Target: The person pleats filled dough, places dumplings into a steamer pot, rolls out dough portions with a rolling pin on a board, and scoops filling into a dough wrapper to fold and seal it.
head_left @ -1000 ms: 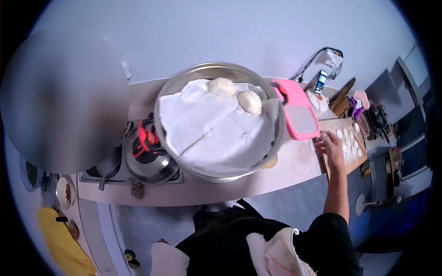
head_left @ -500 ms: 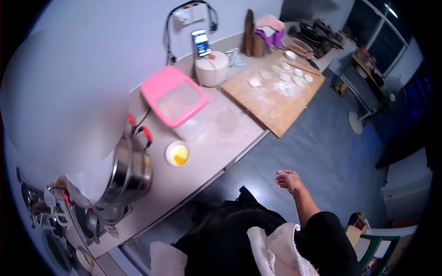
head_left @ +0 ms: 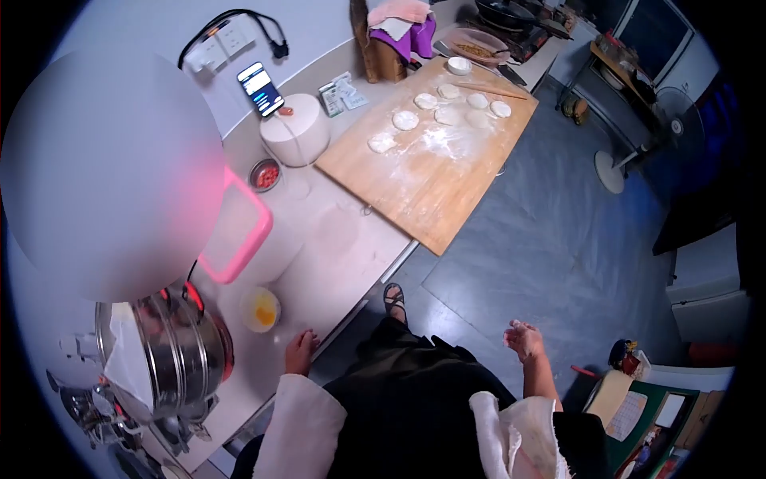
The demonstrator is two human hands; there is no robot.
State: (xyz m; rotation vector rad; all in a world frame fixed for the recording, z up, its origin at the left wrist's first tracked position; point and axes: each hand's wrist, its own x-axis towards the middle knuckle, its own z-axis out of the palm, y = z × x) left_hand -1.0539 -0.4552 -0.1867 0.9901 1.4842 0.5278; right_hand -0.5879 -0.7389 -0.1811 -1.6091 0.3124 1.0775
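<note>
My left hand [head_left: 302,352] hangs by the front edge of the counter with its fingers curled in, and nothing shows in it. Closest to it is a small white bowl [head_left: 261,310] holding beaten or raw egg. Over the floor on the other side of my body is my right hand [head_left: 523,341], its fingers loosely bent and apart, whitish at the tips, holding nothing. Farther along the counter lies a wooden board [head_left: 399,190] dusted with flour. Several flat round dough pieces [head_left: 405,120] rest on it, with a small white bowl [head_left: 459,65] and a rolling pin [head_left: 496,89] at its far end.
A steel steamer pot [head_left: 182,351] stands at the left near a pink-rimmed container [head_left: 257,231], partly masked by blur. Behind are a small dish of red pieces [head_left: 264,175], a white round canister [head_left: 295,132] and a phone [head_left: 260,89]. A fan [head_left: 610,172] stands on the floor.
My view has shifted toward the board, and my left hand has come into sight beside the counter edge. My right hand stays low, still without anything in it.
</note>
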